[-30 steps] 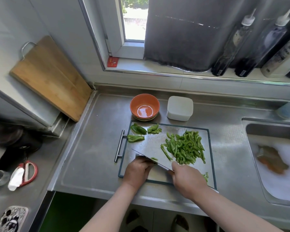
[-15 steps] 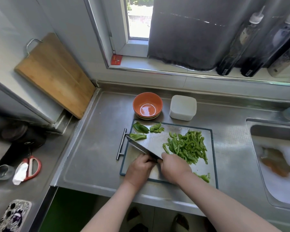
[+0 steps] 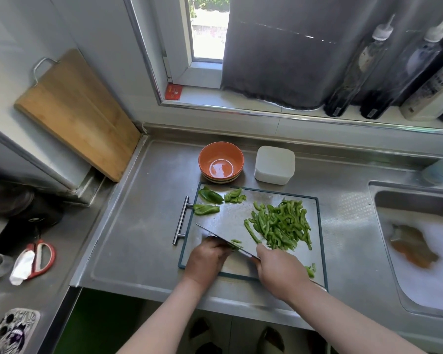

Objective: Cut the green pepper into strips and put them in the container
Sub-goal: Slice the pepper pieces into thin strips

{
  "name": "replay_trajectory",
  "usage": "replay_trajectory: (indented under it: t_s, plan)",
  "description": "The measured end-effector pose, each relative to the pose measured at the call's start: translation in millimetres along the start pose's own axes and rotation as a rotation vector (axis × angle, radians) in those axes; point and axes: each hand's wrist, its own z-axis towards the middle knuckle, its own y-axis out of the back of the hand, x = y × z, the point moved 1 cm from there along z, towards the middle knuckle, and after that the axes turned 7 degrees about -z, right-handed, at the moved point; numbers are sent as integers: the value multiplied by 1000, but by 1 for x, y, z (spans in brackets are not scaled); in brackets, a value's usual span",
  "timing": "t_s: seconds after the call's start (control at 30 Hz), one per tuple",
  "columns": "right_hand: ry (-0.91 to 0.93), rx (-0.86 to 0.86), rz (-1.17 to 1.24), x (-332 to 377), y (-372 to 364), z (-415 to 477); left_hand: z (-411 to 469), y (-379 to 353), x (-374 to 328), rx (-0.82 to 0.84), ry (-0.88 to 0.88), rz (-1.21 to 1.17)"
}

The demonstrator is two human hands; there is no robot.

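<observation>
Both at board's [image 3: 228,213] front: left grip [image 3: 207,261] on pepper [image 3: 235,242], right grip [image 3: 279,272] w/ knife [image 3: 221,238].

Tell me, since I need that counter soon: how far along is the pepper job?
Mostly cut: a pile of strips lies on the steel board. In hand: the right hand works the knife while the left hand steadies a mostly hidden piece. Left: three larger pieces at the board's far-left corner, then moving everything into the white container.
</observation>
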Motion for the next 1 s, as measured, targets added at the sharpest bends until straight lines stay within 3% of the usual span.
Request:
replay_trajectory:
  t_s: [0.43, 0.67, 0.87, 1.0]
  plan:
    - [-67, 120, 47, 29, 7, 46, -2, -5, -3, 27, -30, 118]
    - [-166, 106, 323, 24, 14, 52, -5, -3, -5, 36, 28, 124]
    - [-14, 25, 40, 15, 3, 19, -3, 1, -2, -11, 33, 96]
    - [15, 24, -12, 4, 4, 4, -5, 0, 1, -5, 20, 81]
